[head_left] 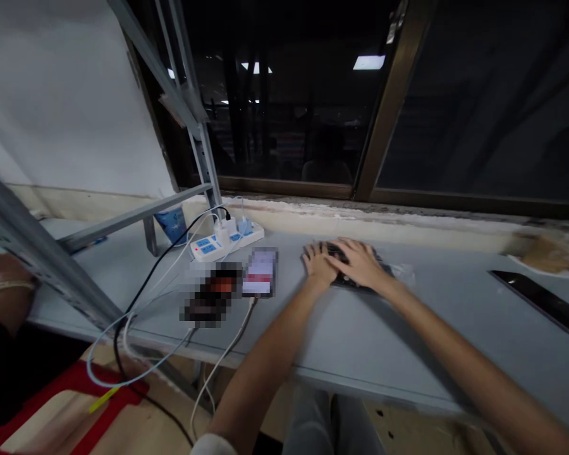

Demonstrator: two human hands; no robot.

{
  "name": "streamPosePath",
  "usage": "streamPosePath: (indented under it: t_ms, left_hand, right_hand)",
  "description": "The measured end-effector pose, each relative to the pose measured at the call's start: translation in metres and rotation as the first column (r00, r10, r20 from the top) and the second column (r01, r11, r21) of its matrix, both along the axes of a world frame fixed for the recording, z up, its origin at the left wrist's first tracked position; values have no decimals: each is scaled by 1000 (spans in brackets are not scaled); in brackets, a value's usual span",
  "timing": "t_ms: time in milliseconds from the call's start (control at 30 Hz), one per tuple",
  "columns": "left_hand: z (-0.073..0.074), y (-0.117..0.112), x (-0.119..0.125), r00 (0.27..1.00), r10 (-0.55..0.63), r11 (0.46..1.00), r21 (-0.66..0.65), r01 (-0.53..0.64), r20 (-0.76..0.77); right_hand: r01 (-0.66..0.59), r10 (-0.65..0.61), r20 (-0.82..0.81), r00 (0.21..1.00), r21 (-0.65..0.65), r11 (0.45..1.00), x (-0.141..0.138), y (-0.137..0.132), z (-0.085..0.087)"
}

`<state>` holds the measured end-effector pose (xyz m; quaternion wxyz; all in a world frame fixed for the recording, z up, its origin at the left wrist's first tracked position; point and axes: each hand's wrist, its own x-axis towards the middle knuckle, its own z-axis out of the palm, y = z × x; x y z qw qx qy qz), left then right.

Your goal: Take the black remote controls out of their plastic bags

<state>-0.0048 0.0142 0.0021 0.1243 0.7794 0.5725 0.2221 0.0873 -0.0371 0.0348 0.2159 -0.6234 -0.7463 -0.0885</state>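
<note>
Both of my hands rest on a dark, flat object point(358, 284) near the back of the grey tabletop; what it is I cannot make out. My left hand point(320, 263) lies on its left part, fingers stretched forward and apart. Partly over the left one, my right hand point(361, 264) spreads its fingers across the object's top. Clear crinkled plastic point(404, 273) sticks out at the object's right end. Most of the dark object is hidden under my hands.
Two phones, one lit point(260, 272) and one dark point(212, 294), lie left of my hands with cables attached. Behind them is a white power strip point(206, 248). Metal shelf posts point(42, 246) stand left, beside another person's hand point(4, 272). A black phone point(540, 302) lies right.
</note>
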Motion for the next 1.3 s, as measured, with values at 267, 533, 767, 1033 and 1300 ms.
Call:
streamPosePath:
  t_ms: [267, 533, 767, 1033, 1300]
  left_hand:
    - [3, 10, -3, 999, 32, 998, -61, -30, 28]
    - [0, -1, 3, 1000, 9, 998, -63, -9, -10]
    - [0, -3, 3, 997, 31, 999, -36, -33, -63]
    - [1, -10, 5, 997, 13, 999, 37, -11, -75]
    - [-5, 6, 8, 998, -63, 998, -29, 63, -1]
  right_hand:
    - [195, -217, -57, 975, -260, 946, 106, -31, -44]
    - [83, -124, -194, 973, -207, 975, 115, -24, -54]
    - [-56, 26, -217, 976, -133, 990, 108, -37, -36]
    - [-146, 116, -172, 978, -179, 973, 89, -45, -38]
    - [-151, 125, -190, 974, -130, 980, 97, -37, -44]
